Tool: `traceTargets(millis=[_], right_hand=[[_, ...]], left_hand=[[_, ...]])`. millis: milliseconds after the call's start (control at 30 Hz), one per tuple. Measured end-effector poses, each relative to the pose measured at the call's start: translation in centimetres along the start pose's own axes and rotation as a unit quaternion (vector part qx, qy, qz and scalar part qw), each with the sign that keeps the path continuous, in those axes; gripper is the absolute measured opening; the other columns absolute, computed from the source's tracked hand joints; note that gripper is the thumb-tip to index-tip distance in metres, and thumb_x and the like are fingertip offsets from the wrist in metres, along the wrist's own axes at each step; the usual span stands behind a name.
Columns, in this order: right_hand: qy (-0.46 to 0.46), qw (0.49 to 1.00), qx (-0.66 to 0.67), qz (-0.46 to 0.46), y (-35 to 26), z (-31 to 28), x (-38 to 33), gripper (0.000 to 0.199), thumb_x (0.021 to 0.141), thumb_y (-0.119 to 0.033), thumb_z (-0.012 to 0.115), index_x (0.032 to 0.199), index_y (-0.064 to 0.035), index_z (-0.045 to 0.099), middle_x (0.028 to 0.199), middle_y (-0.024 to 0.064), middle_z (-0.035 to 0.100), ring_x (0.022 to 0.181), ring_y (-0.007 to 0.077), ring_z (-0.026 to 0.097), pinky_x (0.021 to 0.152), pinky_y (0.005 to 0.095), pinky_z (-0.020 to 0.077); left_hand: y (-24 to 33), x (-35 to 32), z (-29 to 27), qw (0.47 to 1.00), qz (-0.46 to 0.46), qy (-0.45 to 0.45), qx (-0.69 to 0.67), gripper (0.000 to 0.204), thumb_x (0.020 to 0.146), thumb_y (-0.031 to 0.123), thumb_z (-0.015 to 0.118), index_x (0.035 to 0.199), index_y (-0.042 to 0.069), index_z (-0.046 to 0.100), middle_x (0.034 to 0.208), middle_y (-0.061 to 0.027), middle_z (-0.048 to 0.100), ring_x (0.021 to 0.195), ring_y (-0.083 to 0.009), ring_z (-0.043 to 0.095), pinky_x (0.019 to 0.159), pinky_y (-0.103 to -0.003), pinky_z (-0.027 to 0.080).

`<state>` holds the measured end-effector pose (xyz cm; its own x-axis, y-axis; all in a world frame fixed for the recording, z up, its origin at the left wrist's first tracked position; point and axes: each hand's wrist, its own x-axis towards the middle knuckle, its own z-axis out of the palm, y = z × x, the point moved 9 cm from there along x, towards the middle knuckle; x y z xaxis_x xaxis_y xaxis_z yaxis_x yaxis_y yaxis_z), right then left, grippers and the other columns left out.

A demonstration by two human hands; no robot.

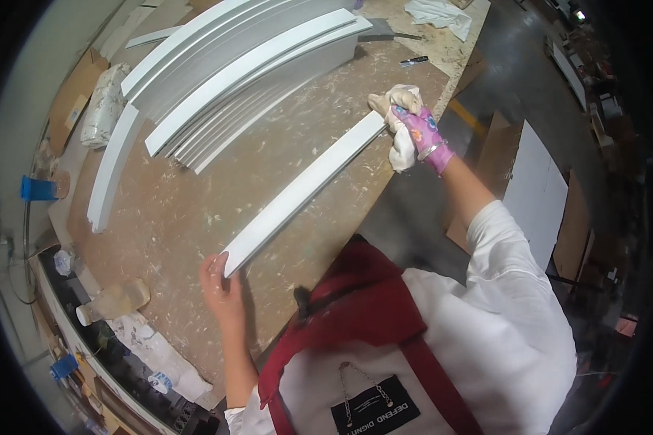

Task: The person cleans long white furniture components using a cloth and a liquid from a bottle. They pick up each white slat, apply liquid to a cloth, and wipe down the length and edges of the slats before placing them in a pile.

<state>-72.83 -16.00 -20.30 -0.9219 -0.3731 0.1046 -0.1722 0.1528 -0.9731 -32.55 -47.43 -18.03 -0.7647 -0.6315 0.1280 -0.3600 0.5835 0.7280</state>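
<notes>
A long white curved strip (305,188) lies diagonally on the brown particle-board worktable (196,217). My left hand (221,286), bare, grips its near end with the thumb on the side. My right hand (411,123) wears a pink patterned glove and holds a white cloth (401,148) pressed against the strip's far end. A stack of similar white curved strips (239,65) lies farther back on the table.
One single white strip (112,170) lies at the table's left. A wrapped bundle (105,105) and cardboard (72,98) sit beyond it. A plastic bottle (112,301) lies near the front left edge. White panels (533,188) lean on the floor at right.
</notes>
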Motion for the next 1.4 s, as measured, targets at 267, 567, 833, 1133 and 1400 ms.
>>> traceTargets(millis=[267, 567, 833, 1133, 1400], right_hand=[[-0.168, 0.913, -0.340, -0.149, -10.3, 8.0, -3.2, 0.031, 0.083, -0.018, 0.054, 0.109, -0.0024, 0.058, 0.098, 0.0116, 0.057, 0.088, 0.0243, 0.056, 0.085, 0.0380, 0.0446], [-0.272, 0.828, -0.458, -0.177, -4.7, 19.9, -10.2, 0.026, 0.086, -0.022, 0.049, 0.104, -0.0047, 0.056, 0.095, 0.0082, 0.059, 0.090, 0.0230, 0.057, 0.081, 0.0391, 0.0458], [-0.065, 0.918, -0.337, -0.199, 0.0, 5.5, 3.9, 0.024, 0.084, -0.015, 0.052, 0.102, -0.0025, 0.062, 0.099, 0.0183, 0.064, 0.088, 0.0313, 0.063, 0.075, 0.0416, 0.0491], [-0.341, 0.795, -0.351, -0.359, -13.3, 30.9, -19.9, 0.021, 0.082, -0.022, 0.052, 0.095, -0.0063, 0.058, 0.091, 0.0108, 0.060, 0.088, 0.0259, 0.059, 0.077, 0.0377, 0.0473], [-0.239, 0.797, -0.418, -0.365, -9.7, 22.2, -11.2, 0.024, 0.088, -0.020, 0.050, 0.101, -0.0030, 0.060, 0.097, 0.0143, 0.063, 0.093, 0.0257, 0.061, 0.083, 0.0346, 0.0489]], left_hand=[[-2.0, -1.7, 2.2, 0.956, -0.221, -0.072, -0.178, 0.060, 0.078, -0.002, 0.067, 0.134, 0.003, 0.046, 0.121, -0.0073, 0.053, 0.106, -0.0146, 0.050, 0.089, -0.026, 0.041], [-1.0, -3.4, 1.5, 0.984, -0.135, -0.051, -0.105, 0.044, 0.075, 0.004, 0.070, 0.118, 0.001, 0.057, 0.120, -0.0143, 0.052, 0.110, -0.0257, 0.052, 0.091, -0.034, 0.044], [-0.5, -2.0, 2.0, 0.993, -0.080, -0.072, -0.049, 0.050, 0.076, 0.006, 0.072, 0.123, 0.004, 0.054, 0.108, -0.0064, 0.056, 0.081, -0.0126, 0.050, 0.069, -0.025, 0.044], [-0.7, -3.0, 0.8, 0.975, -0.145, -0.013, -0.167, 0.048, 0.074, 0.006, 0.071, 0.119, 0.000, 0.056, 0.094, -0.0073, 0.057, 0.074, -0.0133, 0.050, 0.067, -0.027, 0.044], [-1.5, -2.4, 0.3, 0.999, 0.043, 0.013, 0.017, 0.046, 0.070, 0.009, 0.074, 0.113, 0.003, 0.060, 0.104, -0.0135, 0.058, 0.097, -0.0318, 0.055, 0.083, -0.037, 0.044]])
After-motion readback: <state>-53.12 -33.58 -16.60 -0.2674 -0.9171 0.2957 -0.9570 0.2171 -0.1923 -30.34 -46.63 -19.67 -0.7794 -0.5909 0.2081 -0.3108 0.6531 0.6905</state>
